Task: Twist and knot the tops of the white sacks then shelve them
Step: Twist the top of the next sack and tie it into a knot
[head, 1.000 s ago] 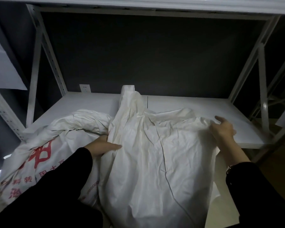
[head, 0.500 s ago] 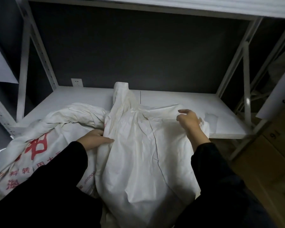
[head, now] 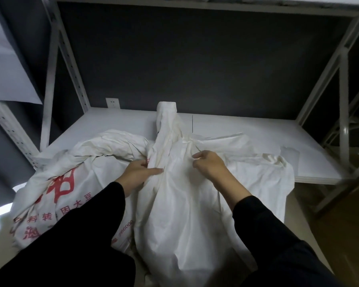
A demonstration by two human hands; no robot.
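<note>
White metal shelf (head: 247,141) against a dark wall. I see the plain white sack (head: 187,204) lying over its near edge, its twisted neck (head: 166,125) running away from me, far of both hands. My left hand (head: 138,176) closes on the neck's base; my right hand (head: 210,165) pinches fabric just beside it. The left-hand printed sack (head: 71,183) bears red Chinese characters, partly legible, and digits I cannot read with certainty.

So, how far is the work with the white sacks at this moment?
Done: the printed sack lies on the shelf; whether it is knotted cannot be seen. In hand: the left hand and the right hand gather the top of the plain sack below its twisted neck. Left: no finished knot shows, and this sack's lower part hangs off the shelf's front edge.
</note>
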